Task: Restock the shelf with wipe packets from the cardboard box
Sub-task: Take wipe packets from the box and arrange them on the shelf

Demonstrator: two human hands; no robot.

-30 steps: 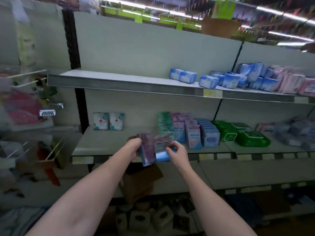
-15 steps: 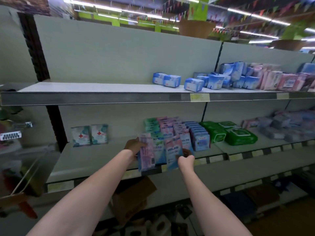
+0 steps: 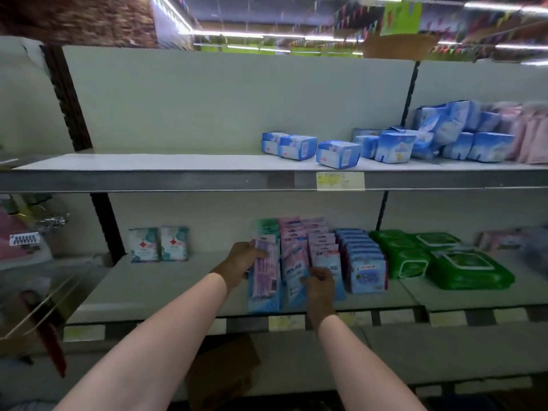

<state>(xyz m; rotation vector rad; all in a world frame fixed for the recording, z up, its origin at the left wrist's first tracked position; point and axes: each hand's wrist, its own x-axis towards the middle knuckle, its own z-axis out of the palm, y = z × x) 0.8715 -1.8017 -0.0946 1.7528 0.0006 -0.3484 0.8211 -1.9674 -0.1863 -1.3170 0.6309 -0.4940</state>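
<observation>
Nearest, the cardboard box (image 3: 222,372) sits low, below the shelf (image 3: 178,295). At the shelf's front edge the left hand (image 3: 238,264) grips a pink-and-blue wipe packet (image 3: 264,277) upright, while the right hand (image 3: 318,284) pinches a blue one (image 3: 295,275). Pressed in askew, they could topple the pink rows (image 3: 308,238) behind. Further back stand blue rows (image 3: 363,259), green packs (image 3: 439,259) and a pale back panel under strip lights.

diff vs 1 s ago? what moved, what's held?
Both hands carried the wipe packets forward from in front of the shelf edge onto the middle shelf, beside the pink rows. Left hand and right hand keep their grip. Stocked rows and green packs unchanged.
</observation>
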